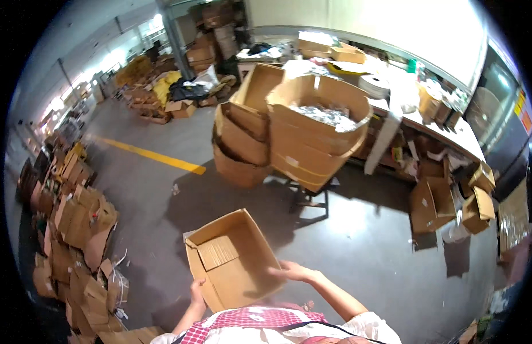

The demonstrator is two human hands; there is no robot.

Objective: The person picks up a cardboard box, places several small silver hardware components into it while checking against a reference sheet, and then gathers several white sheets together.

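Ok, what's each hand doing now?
Left hand: holding the brown rectangular cardboard box by its edge.
Right hand: open, at the box's right side; grip unclear.

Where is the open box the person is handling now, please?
In the head view, the open box is low and slightly left of centre, between the left hand and the right hand, below and left of the large carton.

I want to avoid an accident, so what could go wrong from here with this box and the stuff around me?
The held box might slip: your left hand grips only its edge, and your right hand looks open beside it.
The big box ahead bulges and looks wider than its stand; a bump could spill its shiny contents.
The cardboard pile on your left could trip you.
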